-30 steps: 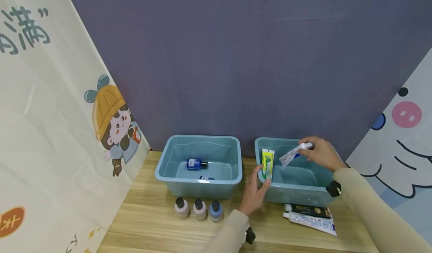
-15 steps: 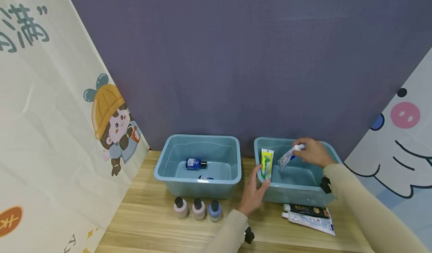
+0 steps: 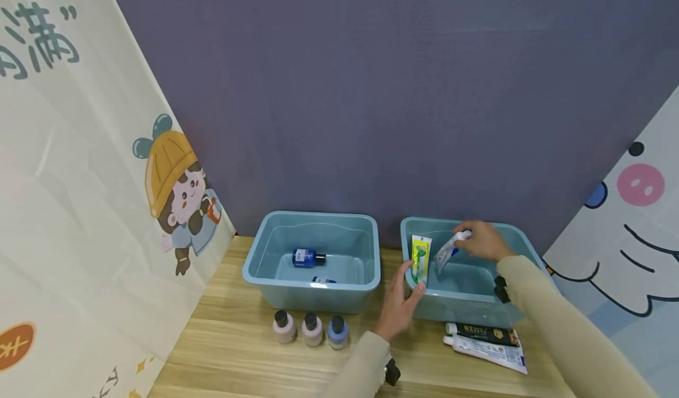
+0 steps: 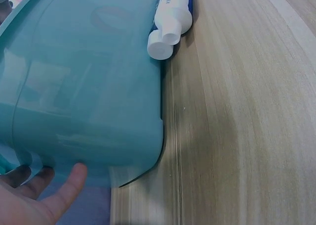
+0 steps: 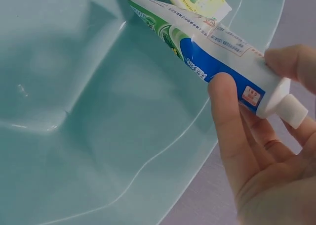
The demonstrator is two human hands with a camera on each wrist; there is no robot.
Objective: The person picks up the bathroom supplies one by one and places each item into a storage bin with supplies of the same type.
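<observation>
Over the right bin (image 3: 522, 246): your right hand (image 3: 484, 240) pinches a white toothpaste tube (image 3: 447, 249) by its cap end, tail angled down into the bin
Left hand (image 3: 399, 303): fingers loose on the bin's near-left corner, steadying it (beside the propped green tube (image 3: 421, 258))
Change: hand and tube have moved left and lower

Both arms in long beige sleeves, cuffs at wrists. Small black device strapped at each wrist. Bare hands: left hand (image 3: 399, 303), right hand (image 3: 481, 240); thin ring on a right finger.
</observation>
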